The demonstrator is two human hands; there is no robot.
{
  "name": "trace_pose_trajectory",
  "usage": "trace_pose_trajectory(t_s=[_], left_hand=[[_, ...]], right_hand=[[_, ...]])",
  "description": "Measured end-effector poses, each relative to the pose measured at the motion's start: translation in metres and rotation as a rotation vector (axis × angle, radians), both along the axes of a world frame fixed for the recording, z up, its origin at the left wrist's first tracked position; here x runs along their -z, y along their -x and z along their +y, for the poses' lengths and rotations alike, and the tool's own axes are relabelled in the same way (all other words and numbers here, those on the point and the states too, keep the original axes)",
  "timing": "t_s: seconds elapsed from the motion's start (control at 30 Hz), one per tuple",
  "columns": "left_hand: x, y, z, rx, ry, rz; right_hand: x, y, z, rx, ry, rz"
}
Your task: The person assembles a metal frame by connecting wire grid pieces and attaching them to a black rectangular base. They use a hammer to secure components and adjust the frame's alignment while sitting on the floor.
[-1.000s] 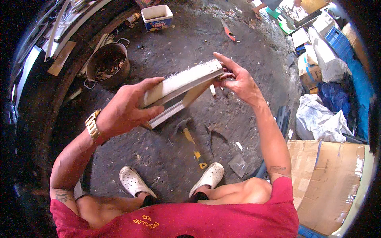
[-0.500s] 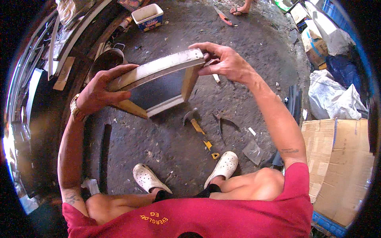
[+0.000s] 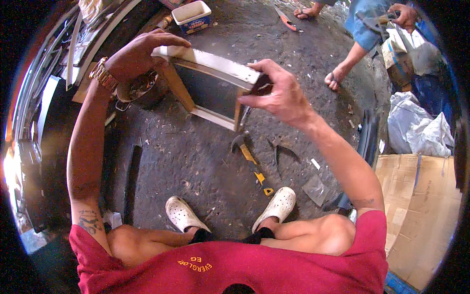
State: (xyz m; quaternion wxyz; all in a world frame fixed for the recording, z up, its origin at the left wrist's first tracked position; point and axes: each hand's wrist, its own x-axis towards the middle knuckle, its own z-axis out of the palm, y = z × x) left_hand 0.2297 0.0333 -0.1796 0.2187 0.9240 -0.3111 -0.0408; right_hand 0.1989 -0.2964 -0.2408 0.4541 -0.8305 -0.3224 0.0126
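Between my hands, raised above the floor, is a small rectangular frame (image 3: 210, 63) with pale and yellowish sides and a dark mesh-like panel. My left hand (image 3: 134, 54), with a watch at the wrist, is against its left end, fingers stretched along the far top edge; its thumb is hidden. Thumb and fingers of my right hand (image 3: 281, 93) clasp the right corner. Below the frame, a hammer (image 3: 249, 159) with a yellow and black handle lies on the floor. Beside it are dark pincers (image 3: 277, 153).
A blue and white tub (image 3: 193, 18), a dark pot (image 3: 144, 90) and a red-handled saw (image 3: 286, 20) stand or lie farther off. Another person's foot (image 3: 337, 77) and hand (image 3: 404, 17) show at the far right. Flattened cardboard (image 3: 416, 206) and a white sack (image 3: 416, 125) lie at right.
The frame has shifted slightly right and tipped down toward its right end. My left hand has moved up and straightened its fingers. The other person has come further into view.
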Motion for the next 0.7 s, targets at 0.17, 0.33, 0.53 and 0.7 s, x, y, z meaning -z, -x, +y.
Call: trace_pose_trajectory(t_s=[0.17, 0.33, 0.53, 0.7], left_hand=[[0.014, -0.019, 0.011, -0.008, -0.031, -0.341], [0.051, 0.016, 0.01, -0.722, 0.839, 0.198], [0.052, 0.037, -0.034, -0.717, 1.167, 0.594], [0.038, 0.036, -0.053, -0.77, 0.867, 0.411]], right_hand=[[0.015, 0.03, 0.05, 0.183, -0.105, -0.04], [0.024, 0.036, 0.091, 0.105, -0.316, -0.071], [0.046, 0.092, 0.076, -0.068, -0.356, 0.246], [0.075, 0.148, 0.034, -0.269, -0.018, 0.31]])
